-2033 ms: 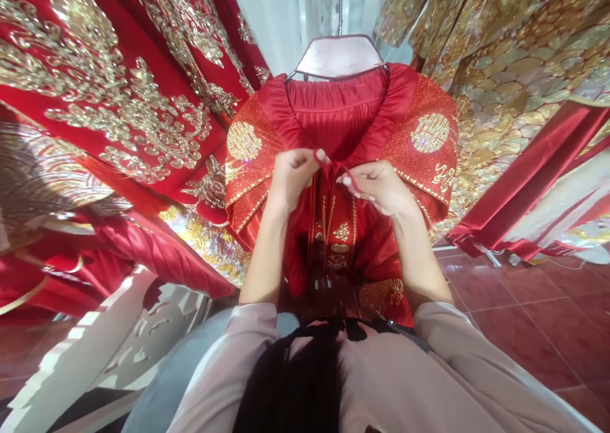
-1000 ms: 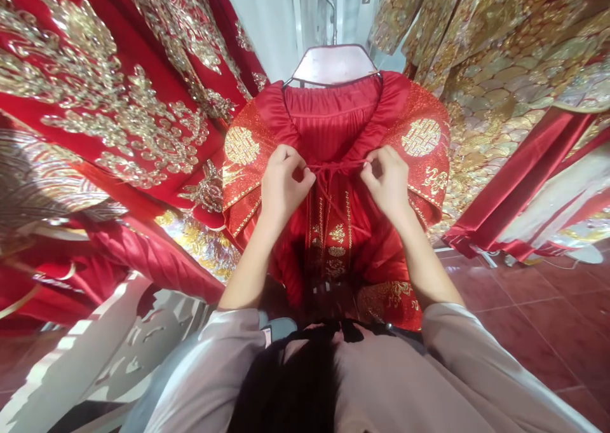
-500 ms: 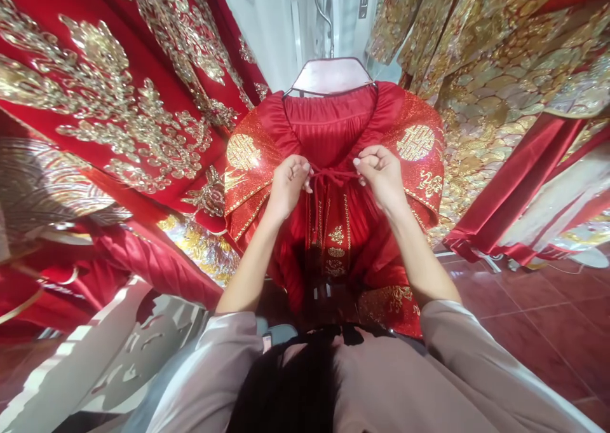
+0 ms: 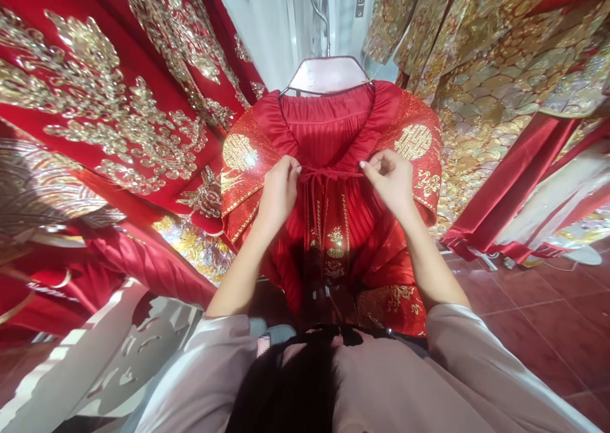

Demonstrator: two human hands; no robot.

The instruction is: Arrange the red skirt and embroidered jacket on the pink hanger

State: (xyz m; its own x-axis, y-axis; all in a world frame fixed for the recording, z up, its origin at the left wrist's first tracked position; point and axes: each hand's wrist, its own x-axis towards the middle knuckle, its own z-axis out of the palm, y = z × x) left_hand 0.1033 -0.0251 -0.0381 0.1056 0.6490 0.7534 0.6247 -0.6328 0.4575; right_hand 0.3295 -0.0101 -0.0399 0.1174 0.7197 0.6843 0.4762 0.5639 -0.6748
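In front of me a red garment (image 4: pixel 376 220) with gold embroidery hangs on a white-topped hanger (image 4: pixel 328 75). A thin red drawstring (image 4: pixel 328 175) is tied in a bow at its gathered neckline. My left hand (image 4: pixel 282 190) pinches one side of the bow between thumb and fingers. At the other side, my right hand (image 4: pixel 391 177) pinches the opposite loop or end; which one I cannot tell. The string is stretched nearly level between both hands. Gold round emblems mark each shoulder, outside the hands.
Red garments with silver-gold beading (image 4: pixel 119 121) hang close on the left. Gold scale-patterned garments (image 4: pixel 486 102) hang on the right. A white cut-out panel (image 4: pixel 105 350) stands at lower left. Red floor tiles (image 4: pixel 528 318) show at lower right.
Both hands have moved outward, away from each other, still pinching the drawstring. The bow's knot looks tighter and the string straighter. The view has shifted slightly.
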